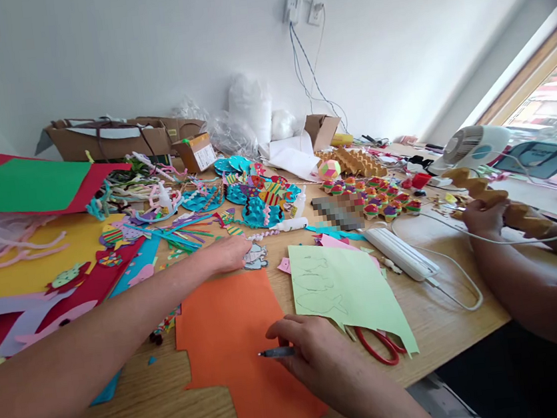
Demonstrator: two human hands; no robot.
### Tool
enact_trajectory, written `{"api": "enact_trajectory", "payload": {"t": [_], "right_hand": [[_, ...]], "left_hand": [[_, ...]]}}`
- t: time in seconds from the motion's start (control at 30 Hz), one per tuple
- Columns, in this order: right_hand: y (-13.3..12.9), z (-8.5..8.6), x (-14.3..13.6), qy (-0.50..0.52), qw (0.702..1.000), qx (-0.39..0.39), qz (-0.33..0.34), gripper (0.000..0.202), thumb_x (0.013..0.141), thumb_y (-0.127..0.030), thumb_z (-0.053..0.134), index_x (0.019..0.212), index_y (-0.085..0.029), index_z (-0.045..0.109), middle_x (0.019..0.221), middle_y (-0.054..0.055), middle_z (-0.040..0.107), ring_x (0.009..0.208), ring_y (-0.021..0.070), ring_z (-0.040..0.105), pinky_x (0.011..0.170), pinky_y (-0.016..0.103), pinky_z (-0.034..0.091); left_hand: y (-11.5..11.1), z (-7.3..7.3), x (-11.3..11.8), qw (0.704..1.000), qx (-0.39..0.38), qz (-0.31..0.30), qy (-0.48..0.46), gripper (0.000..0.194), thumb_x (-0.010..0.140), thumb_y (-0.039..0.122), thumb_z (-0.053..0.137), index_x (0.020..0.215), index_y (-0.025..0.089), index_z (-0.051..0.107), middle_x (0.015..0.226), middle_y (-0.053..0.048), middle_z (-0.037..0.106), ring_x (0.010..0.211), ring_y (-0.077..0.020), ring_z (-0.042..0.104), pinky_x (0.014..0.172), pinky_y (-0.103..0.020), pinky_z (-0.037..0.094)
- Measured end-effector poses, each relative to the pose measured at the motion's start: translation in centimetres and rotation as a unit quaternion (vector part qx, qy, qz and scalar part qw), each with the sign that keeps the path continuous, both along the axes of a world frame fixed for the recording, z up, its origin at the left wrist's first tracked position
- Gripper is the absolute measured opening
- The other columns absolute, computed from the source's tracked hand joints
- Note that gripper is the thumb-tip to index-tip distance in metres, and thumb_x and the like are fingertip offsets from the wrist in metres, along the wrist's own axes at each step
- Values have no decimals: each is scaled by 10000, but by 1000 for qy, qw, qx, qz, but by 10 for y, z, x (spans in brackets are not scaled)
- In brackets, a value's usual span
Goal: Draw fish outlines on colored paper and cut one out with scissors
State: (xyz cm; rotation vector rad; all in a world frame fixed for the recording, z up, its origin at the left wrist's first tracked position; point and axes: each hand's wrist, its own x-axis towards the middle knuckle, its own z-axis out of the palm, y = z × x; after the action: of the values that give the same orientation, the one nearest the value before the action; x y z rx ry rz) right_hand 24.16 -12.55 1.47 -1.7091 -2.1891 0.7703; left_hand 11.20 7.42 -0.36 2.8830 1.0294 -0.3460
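Note:
My left hand (pixel 233 253) reaches across the table, its fingers closed at the edge of a small grey paper fish cutout (pixel 256 257) just beyond the orange paper. In my right hand (pixel 320 355) is a dark pen (pixel 277 353), its tip pointing left over the orange sheet (pixel 226 322). That sheet has corners cut away. To its right lies a pale green sheet (pixel 340 289) with several fish outlines drawn on it. Red-handled scissors (pixel 377 346) stick out partly from under the green sheet.
Right of the green sheet is a white power strip (pixel 401 252) with a cable. Blue paper crafts (pixel 261 211), glue bottles and painted egg cartons (pixel 382 197) crowd the back. Coloured sheets (pixel 81 238) pile up at left. Another person's hand (pixel 485 215) holds an egg-carton strip at right.

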Motion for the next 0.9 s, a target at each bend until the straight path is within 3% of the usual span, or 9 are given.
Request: {"api": "enact_trajectory", "payload": {"t": [0.2,0.37,0.5,0.67,0.8,0.9], "right_hand": [[5,0,10,88,996,9,-29,179,866,-197,481,882,-180,658,799,21,661,691,126,564,602,214,384],[10,-4,20,160,985,-25,-64,187,862,-244,479,789,-161,629,640,-23,562,569,94,449,517,208,331],[18,-8,26,239,966,-50,-88,166,839,-264,491,796,-161,614,646,-27,539,557,85,426,498,200,329],[28,-7,27,334,929,-72,-141,196,786,-351,533,766,-160,570,630,-28,540,476,69,402,457,205,316],[28,-7,26,376,908,-60,-176,225,757,-382,563,791,-160,569,637,-33,533,454,57,395,430,202,288],[24,-7,25,383,897,-25,-222,274,747,-399,587,885,-163,564,699,-20,554,459,57,419,415,202,281]], "left_hand": [[0,-3,2,999,14,-16,32,212,888,301,542,1005,132,591,975,-60,620,833,-168,613,725,-347,526],[-9,-3,0,998,39,-48,30,169,891,273,538,920,121,605,906,-44,630,808,-159,612,721,-342,521],[-13,-4,0,996,63,-63,8,137,895,202,509,854,117,608,836,-43,637,759,-156,613,675,-310,508],[-9,-8,-5,989,122,-67,-48,176,839,64,454,889,122,612,888,-117,639,826,-215,620,663,-291,482],[-12,3,-18,978,172,-72,-94,190,848,83,437,952,106,594,922,-135,614,893,-248,595,717,-323,476],[-31,16,-33,969,192,-100,-119,197,887,117,401,935,127,592,931,-111,599,902,-228,581,739,-311,468]]}}
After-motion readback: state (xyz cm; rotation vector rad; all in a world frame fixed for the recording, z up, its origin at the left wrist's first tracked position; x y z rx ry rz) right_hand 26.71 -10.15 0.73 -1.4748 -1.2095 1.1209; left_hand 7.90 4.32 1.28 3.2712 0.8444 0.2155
